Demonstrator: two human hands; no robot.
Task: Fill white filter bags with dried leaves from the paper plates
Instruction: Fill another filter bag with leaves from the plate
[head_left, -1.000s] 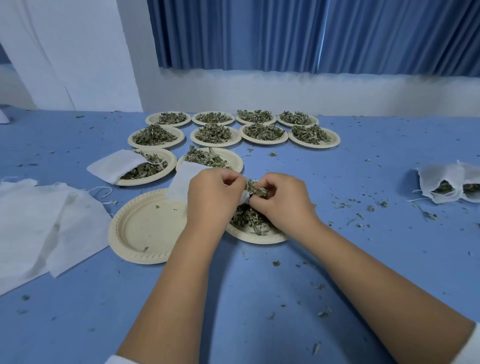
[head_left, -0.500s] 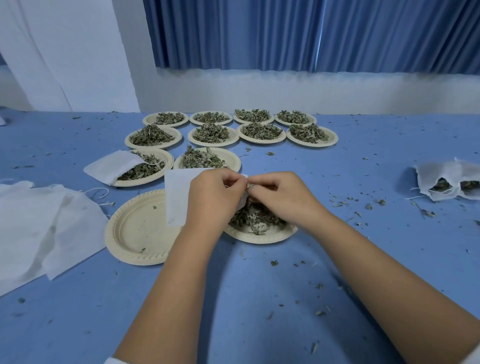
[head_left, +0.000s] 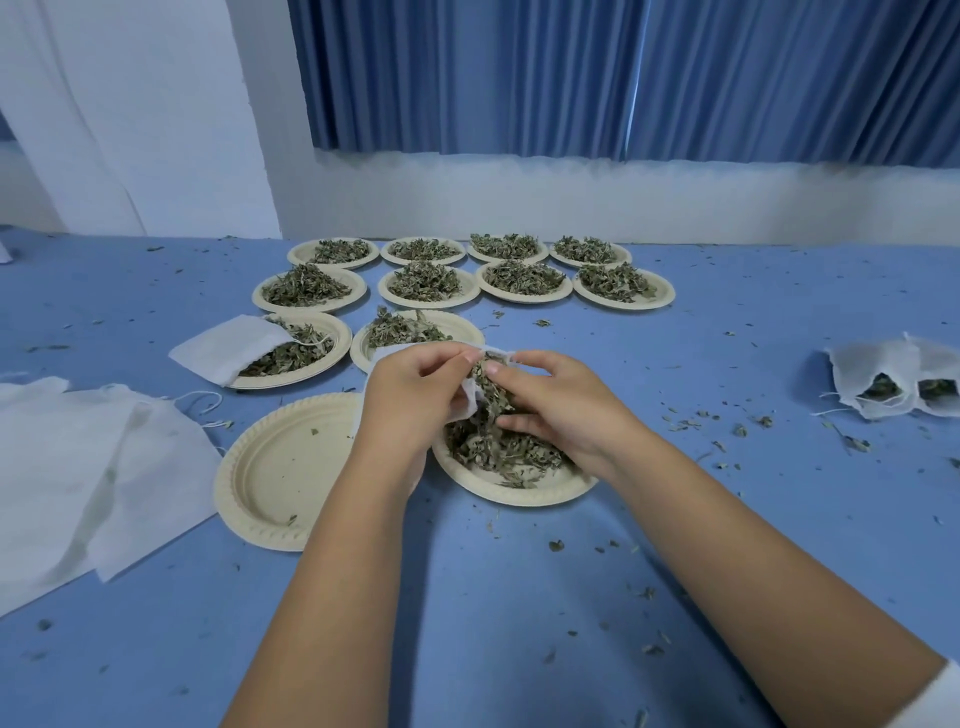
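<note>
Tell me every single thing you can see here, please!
round beige paper plates with leaves: eleven, beige, in rows mid-table, the nearest under the hands
dried green leaves: heaps, green, on those plates
nearly empty round beige paper plate: one, beige, front left
held white filter bag: one, white, between the hands
spare white filter bag: one, white, lying over a left plate's edge
flat white bags: a pile, count unclear, white, far left
filled white bags: apparently two, white, far right
leaf crumbs: many, green, scattered on the table
blue table: one, blue, underneath everything
blue pleated curtain: one, blue, at the back
white wall: one, white, below the curtain
left hand: one, pinches the held bag's mouth
right hand: one, grips leaves at the bag's mouth
</note>
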